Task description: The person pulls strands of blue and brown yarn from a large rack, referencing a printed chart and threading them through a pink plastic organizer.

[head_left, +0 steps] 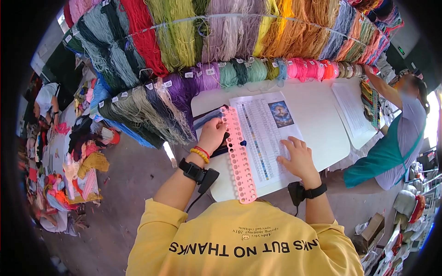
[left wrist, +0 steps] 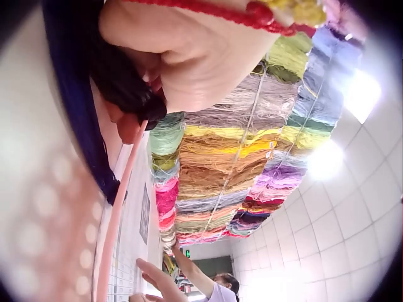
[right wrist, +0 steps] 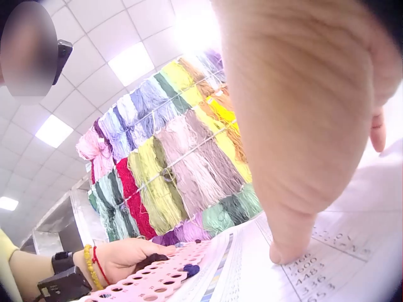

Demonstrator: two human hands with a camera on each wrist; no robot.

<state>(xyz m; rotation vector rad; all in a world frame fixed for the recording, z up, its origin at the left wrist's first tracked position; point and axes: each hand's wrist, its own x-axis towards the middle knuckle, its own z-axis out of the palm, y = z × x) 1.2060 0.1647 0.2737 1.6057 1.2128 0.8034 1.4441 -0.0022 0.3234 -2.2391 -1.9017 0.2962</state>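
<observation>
Thread [left wrist: 116, 72] could slip if the left hand [head_left: 212, 135], fingers clamped on it, loosens; the right hand [head_left: 299, 158] (fingers apart) could drag the paper [head_left: 269, 133].

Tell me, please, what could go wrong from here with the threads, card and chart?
The black thread in the left hand and the navy thread beside it are both dark, so they might be confused. The card reaches close to the shirt; leaning in may nudge it. The right hand touches the chart by its numbers and could shift it.
</observation>
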